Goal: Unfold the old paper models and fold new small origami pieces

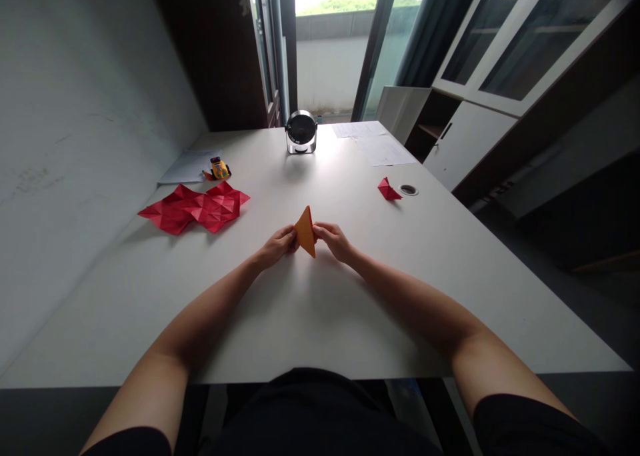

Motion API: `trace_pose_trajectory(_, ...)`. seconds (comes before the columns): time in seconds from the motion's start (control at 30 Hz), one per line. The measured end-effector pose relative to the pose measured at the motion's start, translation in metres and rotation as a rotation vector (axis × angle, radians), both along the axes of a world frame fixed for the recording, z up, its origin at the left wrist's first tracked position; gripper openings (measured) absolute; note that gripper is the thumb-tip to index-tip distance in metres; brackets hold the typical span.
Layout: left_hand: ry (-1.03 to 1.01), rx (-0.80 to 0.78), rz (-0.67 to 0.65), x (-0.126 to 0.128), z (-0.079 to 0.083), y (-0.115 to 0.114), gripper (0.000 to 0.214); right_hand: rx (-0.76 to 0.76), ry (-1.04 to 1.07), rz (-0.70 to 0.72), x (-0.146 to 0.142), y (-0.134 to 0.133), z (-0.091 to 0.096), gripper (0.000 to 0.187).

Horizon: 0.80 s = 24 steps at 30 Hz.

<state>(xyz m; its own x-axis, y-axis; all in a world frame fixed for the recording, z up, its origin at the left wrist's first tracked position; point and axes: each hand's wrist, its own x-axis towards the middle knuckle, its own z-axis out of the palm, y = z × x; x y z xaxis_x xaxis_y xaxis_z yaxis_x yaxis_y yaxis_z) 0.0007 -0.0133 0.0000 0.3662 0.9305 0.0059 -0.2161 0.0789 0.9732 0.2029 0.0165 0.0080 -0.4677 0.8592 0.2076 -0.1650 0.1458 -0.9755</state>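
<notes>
A: How were the arms posed?
B: The left arm (215,303) and right arm (407,293) extended forward, bent at the elbows, converging over the table (345,329).
A: State of the hands?
B: Apart. The left hand (280,245) gripped the left side of the orange paper (305,232); the right hand (335,240) pinched its right side.
A: Paper location?
B: Mid-table, between both hands, pointed end up. A red sheet (193,207) lay far left, a red fold (387,189) far right.
</notes>
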Motion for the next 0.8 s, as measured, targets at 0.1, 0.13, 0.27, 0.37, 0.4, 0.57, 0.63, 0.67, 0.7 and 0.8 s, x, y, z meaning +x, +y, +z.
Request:
trace_pose_trajectory(0.1,0.007,-0.011,0.022,-0.0007,-0.0018,0.0016,0.040,0.028,-0.022,-0.046,-0.0016,0.0009,-0.0004,0.036)
trace_pose_trajectory(0.13,0.011,-0.015,0.031,-0.0008,-0.0023,0.0021,0.041,0.033,-0.025,-0.051,-0.0021,0.0014,-0.0012,0.034)
trace_pose_trajectory(0.27,0.012,-0.020,0.053,-0.0002,-0.0039,0.0037,0.042,0.041,-0.027,-0.060,-0.0028,0.0041,-0.0059,0.028)
trace_pose_trajectory(0.37,0.049,0.011,0.087,-0.0002,-0.0051,0.0049,0.042,0.066,-0.052,-0.075,-0.0008,0.0066,-0.0086,0.025)
trace_pose_trajectory(0.4,0.081,0.035,0.107,-0.0004,-0.0054,0.0053,0.041,0.073,-0.062,-0.072,-0.0001,0.0074,-0.0091,0.025)
trace_pose_trajectory(0.57,0.218,0.107,0.208,-0.0014,-0.0054,0.0057,0.037,0.088,-0.100,-0.014,0.0007,0.0075,-0.0089,0.028)
trace_pose_trajectory(0.63,0.234,0.112,0.225,-0.0011,-0.0046,0.0050,0.036,0.105,-0.121,0.003,-0.0006,0.0057,-0.0078,0.029)
trace_pose_trajectory(0.67,0.240,0.115,0.231,-0.0009,-0.0041,0.0046,0.035,0.114,-0.132,0.007,-0.0013,0.0048,-0.0072,0.029)
trace_pose_trajectory(0.7,0.245,0.119,0.239,-0.0007,-0.0037,0.0042,0.034,0.122,-0.141,0.011,-0.0019,0.0040,-0.0068,0.029)
trace_pose_trajectory(0.8,0.266,0.126,0.259,-0.0006,-0.0032,0.0035,0.032,0.118,-0.149,0.048,-0.0026,0.0027,-0.0069,0.027)
